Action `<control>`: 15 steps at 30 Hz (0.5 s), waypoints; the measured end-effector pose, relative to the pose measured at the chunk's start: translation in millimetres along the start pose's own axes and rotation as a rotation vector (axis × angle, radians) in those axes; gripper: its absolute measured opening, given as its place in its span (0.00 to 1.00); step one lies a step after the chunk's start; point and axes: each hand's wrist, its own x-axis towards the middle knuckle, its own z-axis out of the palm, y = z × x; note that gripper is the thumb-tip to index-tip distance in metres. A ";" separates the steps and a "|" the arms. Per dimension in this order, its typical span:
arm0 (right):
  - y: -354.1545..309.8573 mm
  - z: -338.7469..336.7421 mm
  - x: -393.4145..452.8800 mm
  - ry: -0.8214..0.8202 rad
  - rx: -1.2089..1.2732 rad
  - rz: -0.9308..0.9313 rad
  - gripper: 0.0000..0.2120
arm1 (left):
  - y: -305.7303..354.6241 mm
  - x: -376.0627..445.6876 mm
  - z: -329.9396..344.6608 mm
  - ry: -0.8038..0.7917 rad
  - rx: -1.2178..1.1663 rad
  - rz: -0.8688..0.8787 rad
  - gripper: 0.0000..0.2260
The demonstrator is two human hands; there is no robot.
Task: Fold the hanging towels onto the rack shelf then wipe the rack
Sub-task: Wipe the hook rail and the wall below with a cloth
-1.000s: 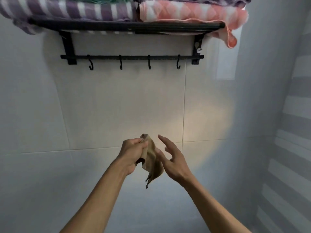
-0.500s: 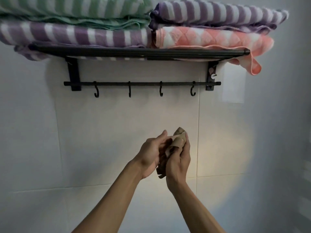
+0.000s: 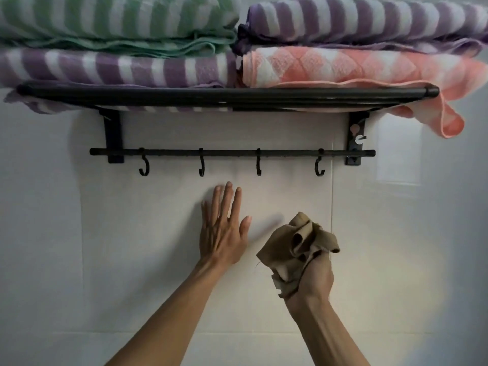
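From the head camera, a black wall-mounted towel rack [image 3: 227,97] spans the upper part of the view, fixed to a pale tiled wall [image 3: 132,260]. Four folded towels sit on its shelf in two stacks. On the left, a green-and-white striped towel [image 3: 116,19] lies on top of a purple-and-white striped towel [image 3: 113,68], part of which droops below the shelf's front bar at the far left. On the right, a second purple-and-white striped towel [image 3: 364,22] lies on a pink-and-white checked towel [image 3: 343,67], one corner of which hangs down past the right end of the shelf. Below the shelf runs a thin black rail [image 3: 232,152] carrying four hooks [image 3: 201,166], all bare. Lower down, the left hand [image 3: 221,233] is held flat with its fingers straight and close together, palm toward the wall; whether it touches the tile cannot be told. Just to its right, apart from it, the right hand [image 3: 313,280] is curled into a fist around a crumpled tan cleaning cloth [image 3: 295,247], which bunches out above the fingers. Both hands are well below the rail, and the cloth touches no part of the rack.
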 end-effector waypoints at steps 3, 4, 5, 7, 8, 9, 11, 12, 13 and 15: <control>-6.1 4.1 4.8 -0.095 0.333 0.119 0.18 | -1.3 7.8 22.0 0.028 0.085 -0.014 0.32; -8.0 5.7 5.2 -0.130 0.422 0.156 0.21 | -1.8 8.1 29.1 0.051 0.107 -0.015 0.32; -8.2 6.3 6.2 -0.150 0.488 0.184 0.23 | -2.3 7.8 33.8 0.083 0.129 -0.009 0.33; -5.4 7.0 10.0 -0.234 0.566 0.205 0.27 | -4.6 6.8 41.5 0.169 0.195 0.008 0.34; -2.8 8.0 12.3 -0.279 0.569 0.195 0.27 | -7.1 7.0 46.1 0.211 0.220 0.015 0.34; 0.3 7.5 15.8 -0.302 0.551 0.194 0.29 | -8.9 7.0 47.9 0.238 0.230 0.022 0.35; 5.2 8.0 24.3 -0.271 0.514 0.184 0.33 | -10.3 8.7 50.2 0.257 0.229 0.029 0.35; 6.8 9.4 26.1 -0.258 0.489 0.153 0.33 | -10.2 8.7 50.7 0.257 0.222 0.030 0.36; 6.5 12.1 27.3 -0.237 0.459 0.109 0.32 | -9.7 8.5 50.6 0.251 0.210 0.029 0.36; 1.2 20.0 26.2 -0.219 0.360 -0.021 0.32 | -8.8 7.8 48.5 0.227 0.196 0.025 0.38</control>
